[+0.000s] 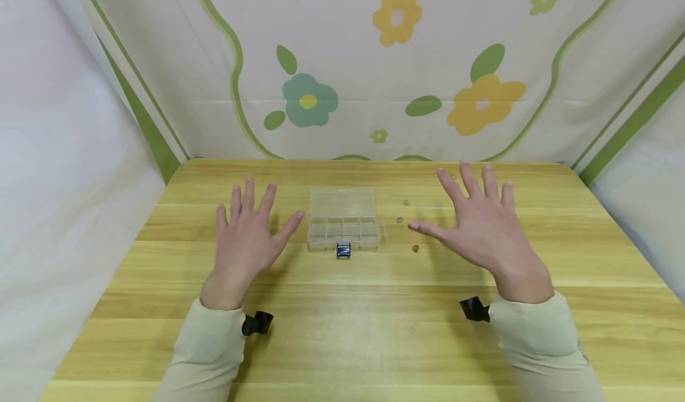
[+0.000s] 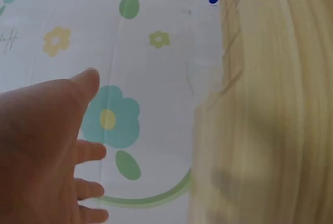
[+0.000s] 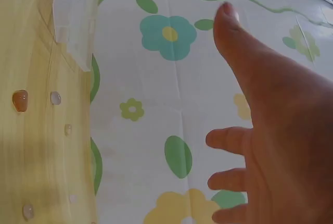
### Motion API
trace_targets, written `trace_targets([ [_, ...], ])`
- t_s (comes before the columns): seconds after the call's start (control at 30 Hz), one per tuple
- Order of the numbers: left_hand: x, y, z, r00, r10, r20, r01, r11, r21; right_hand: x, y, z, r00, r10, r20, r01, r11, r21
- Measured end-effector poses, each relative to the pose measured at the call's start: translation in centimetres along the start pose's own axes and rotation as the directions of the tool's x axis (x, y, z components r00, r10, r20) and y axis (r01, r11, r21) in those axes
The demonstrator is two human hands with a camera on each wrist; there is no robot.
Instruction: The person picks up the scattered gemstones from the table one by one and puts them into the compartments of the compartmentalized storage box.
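Observation:
Fingers spread, my left hand (image 1: 243, 241) hovers over the wooden table to the left of a clear plastic compartment box (image 1: 317, 231). The box has its transparent lid (image 1: 342, 203) raised at the back, and a small blue piece like a clasp (image 1: 343, 250) sits at its front edge. On the other side, my right hand (image 1: 487, 229) is also held with fingers apart and nothing in it. Near its thumb lie a brown pebble-like piece (image 1: 415, 248) and several small pale ones, including a greyish stone (image 3: 55, 98) in the right wrist view.
The wooden table (image 1: 342, 342) reaches back to a white cloth (image 1: 353, 39) printed with flowers. More white cloth hangs at both sides. Black wrist mounts (image 1: 258, 323) stick out from the sleeves.

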State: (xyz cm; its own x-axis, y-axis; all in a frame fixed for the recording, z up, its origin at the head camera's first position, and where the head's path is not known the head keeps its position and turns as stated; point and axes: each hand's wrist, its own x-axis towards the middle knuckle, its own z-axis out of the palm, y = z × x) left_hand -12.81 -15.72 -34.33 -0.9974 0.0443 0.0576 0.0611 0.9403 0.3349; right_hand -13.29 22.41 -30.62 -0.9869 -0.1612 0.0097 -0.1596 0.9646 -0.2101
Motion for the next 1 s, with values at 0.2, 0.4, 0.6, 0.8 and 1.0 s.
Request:
trace_targets([
  [0.2, 0.5, -0.1, 1.3, 0.997, 0.076, 0.011, -0.073, 0.978, -0.195, 0.0, 1.1, 0.3, 0.999, -0.041, -0.001, 0.041, 0.985, 0.169],
  [0.4, 0.8, -0.2, 3.2, 0.989, 0.117, 0.089, -0.071, 0.912, -0.404, 0.3, 2.2, 1.9, 0.997, -0.057, -0.044, 0.069, 0.913, 0.403],
  [0.6, 1.0, -0.2, 4.6, 0.982, 0.120, 0.145, -0.038, 0.881, -0.472, 0.9, 2.9, 3.8, 0.997, -0.038, -0.070, 0.071, 0.829, 0.555],
  [0.8, 1.4, -0.2, 5.1, 0.980, 0.122, 0.157, -0.027, 0.862, -0.506, 1.5, 3.7, 5.4, 0.999, -0.011, 0.036, -0.014, 0.791, 0.612],
  [1.0, 1.8, -0.6, 5.8, 0.980, 0.130, 0.150, -0.030, 0.844, -0.536, 1.9, 4.4, 7.2, 0.992, -0.047, 0.113, -0.032, 0.792, 0.610],
])
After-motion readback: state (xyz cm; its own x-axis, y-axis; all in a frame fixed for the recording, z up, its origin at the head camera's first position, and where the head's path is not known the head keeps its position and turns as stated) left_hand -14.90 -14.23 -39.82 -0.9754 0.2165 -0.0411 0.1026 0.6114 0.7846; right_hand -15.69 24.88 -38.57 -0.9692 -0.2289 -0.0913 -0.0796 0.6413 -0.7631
